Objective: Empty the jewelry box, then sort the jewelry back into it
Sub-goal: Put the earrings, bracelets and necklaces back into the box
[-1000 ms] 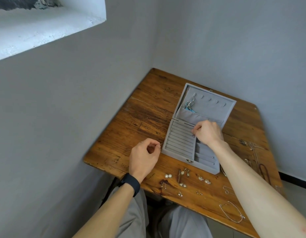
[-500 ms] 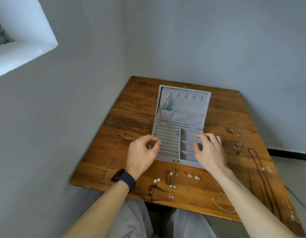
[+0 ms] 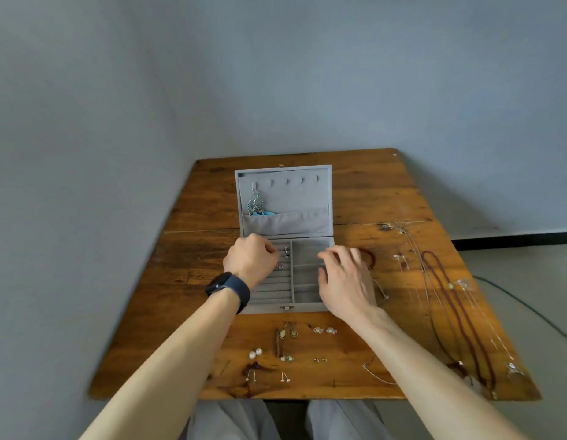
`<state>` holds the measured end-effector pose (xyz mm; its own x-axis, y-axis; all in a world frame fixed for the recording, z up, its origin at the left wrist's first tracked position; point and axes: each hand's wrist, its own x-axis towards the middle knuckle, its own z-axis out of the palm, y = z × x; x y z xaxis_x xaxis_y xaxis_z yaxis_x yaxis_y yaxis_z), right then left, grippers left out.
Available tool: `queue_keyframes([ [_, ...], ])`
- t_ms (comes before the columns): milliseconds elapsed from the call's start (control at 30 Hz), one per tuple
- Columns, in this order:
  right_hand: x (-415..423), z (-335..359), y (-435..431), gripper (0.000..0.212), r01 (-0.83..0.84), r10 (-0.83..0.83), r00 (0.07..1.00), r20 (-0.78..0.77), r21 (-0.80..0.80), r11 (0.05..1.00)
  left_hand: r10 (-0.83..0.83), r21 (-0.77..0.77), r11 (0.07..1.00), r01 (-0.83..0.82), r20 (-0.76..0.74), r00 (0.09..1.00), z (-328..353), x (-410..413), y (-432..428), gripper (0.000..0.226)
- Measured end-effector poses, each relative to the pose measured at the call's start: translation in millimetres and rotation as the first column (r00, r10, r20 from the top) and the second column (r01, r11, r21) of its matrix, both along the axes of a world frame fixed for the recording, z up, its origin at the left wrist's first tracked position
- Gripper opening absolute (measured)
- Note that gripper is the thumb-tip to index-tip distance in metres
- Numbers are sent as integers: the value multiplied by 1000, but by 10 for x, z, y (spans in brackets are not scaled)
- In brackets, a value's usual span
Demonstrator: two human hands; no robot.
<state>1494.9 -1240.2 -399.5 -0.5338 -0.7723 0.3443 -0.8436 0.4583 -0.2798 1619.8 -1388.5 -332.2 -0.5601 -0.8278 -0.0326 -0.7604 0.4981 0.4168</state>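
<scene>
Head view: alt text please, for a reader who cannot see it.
Two bare hands reach over an open grey jewelry box on a wooden table: the left hand curls over the ring rows, the right hand spreads above the side compartments. Small earrings lie in front of the box, necklaces to its right, one dangling earring in the lid.

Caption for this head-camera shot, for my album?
Left hand and right hand over an open grey jewelry box; earrings in front, necklaces at right on the table.

A bare, plain room, likely home: grey walls (image 3: 117, 122) cornering a worn wooden table (image 3: 193, 274).
</scene>
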Motion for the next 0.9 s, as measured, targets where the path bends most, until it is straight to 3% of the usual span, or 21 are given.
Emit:
queue_keyframes([
  [500, 10, 17, 11, 35, -35, 34, 996, 85, 15, 999, 24, -76, 997, -12, 168, 986, 37, -297, -93, 19],
  [900, 9, -6, 10, 36, -43, 44, 995, 88, -11, 999, 29, -62, 998, -21, 130, 991, 2, -309, -127, 14],
])
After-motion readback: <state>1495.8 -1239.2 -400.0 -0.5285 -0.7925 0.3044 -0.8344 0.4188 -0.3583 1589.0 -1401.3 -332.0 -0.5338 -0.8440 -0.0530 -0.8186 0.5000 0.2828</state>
